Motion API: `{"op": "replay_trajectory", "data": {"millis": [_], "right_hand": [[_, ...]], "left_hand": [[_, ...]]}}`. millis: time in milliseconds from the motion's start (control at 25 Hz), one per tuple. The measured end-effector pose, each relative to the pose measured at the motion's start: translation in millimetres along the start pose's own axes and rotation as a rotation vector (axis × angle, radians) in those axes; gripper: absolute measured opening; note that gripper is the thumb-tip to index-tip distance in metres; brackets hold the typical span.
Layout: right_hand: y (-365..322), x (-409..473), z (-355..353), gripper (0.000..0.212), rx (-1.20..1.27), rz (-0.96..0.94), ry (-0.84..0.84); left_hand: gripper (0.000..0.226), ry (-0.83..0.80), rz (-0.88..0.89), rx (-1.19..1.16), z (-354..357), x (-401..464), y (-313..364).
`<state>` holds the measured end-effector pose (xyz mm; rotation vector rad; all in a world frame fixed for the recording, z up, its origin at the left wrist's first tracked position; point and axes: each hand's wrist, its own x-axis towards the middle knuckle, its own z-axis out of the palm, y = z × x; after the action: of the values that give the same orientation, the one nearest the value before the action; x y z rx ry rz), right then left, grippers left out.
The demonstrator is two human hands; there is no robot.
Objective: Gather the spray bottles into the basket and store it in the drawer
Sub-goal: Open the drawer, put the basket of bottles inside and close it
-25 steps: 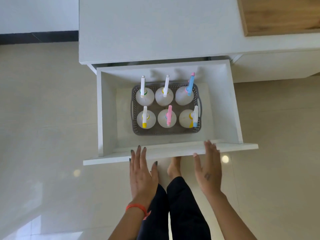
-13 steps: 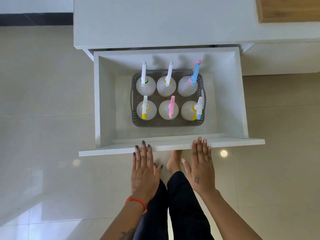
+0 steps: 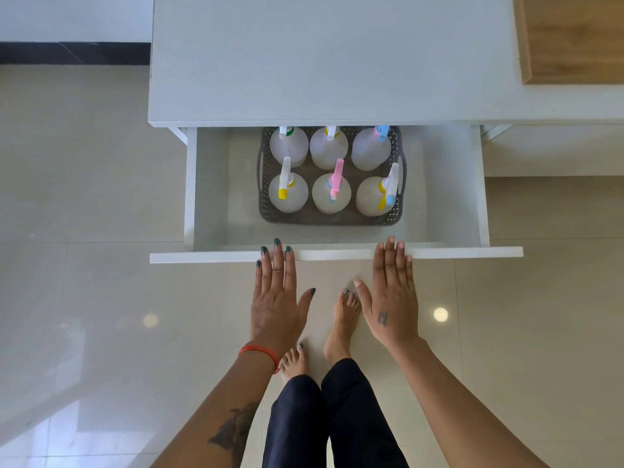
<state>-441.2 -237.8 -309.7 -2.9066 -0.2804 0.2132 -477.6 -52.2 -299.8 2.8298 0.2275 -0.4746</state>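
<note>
A grey perforated basket sits inside the white drawer, holding several white spray bottles with coloured nozzles, such as the pink-topped one. The back row of bottles is partly hidden under the cabinet top. My left hand is flat with fingers straight, fingertips on the drawer's front panel. My right hand is likewise flat, fingertips touching the front panel further right. Neither hand holds anything.
The white cabinet top overhangs the drawer's rear. A wooden board lies at the top right. My bare feet stand on the glossy beige tile floor just below the drawer front.
The drawer has slid inward under the cabinet top, now covering the back row's nozzles. Both hands moved forward with the drawer front, fingertips staying on it.
</note>
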Motion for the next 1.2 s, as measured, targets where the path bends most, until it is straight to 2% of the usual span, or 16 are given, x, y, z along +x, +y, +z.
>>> {"op": "replay_trajectory", "data": {"millis": [360,760,1200], "right_hand": [[6.3,99.4,-5.8,0.068,0.026,-0.051,0.042],[13.0,187.9,-13.3,0.068,-0.009,-0.089,0.155],[8.9,200.7,-7.7,0.071,-0.007,-0.059,0.183]], "left_hand": [[0.077,0.086,0.016,0.104,-25.1,96.4,2.8],[0.079,0.158,-0.009,0.057,-44.4,176.6,10.3],[0.08,0.178,-0.092,0.023,-39.5,188.7,30.4]]}}
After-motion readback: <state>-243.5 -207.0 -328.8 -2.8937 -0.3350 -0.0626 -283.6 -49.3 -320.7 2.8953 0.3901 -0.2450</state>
